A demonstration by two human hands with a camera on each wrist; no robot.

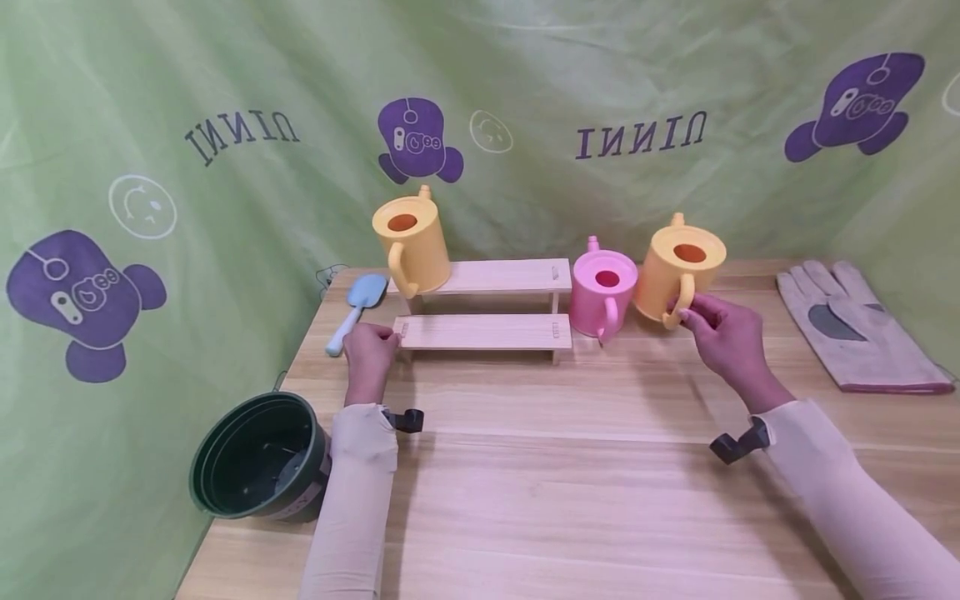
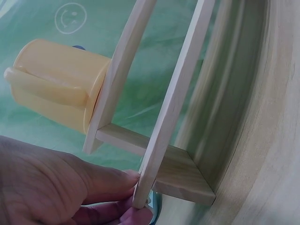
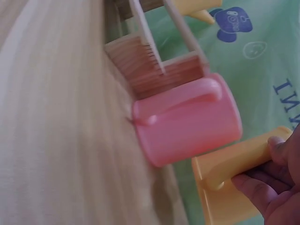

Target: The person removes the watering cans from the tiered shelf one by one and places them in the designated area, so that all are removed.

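Observation:
My left hand pinches the left end of the lower step of a small two-tier wooden shelf; in the left wrist view the thumb lies on the board's edge. My right hand grips the handle of a yellow watering can, which is held up off the table, its shadow below. Just left of that can, a pink watering can stands beside the shelf's right end. Another yellow watering can sits upright on the left end of the top step.
Left of the shelf lies a blue hand trowel. A dark green plant pot is at the table's left edge. Work gloves lie at the far right. A green printed curtain hangs behind the wooden table.

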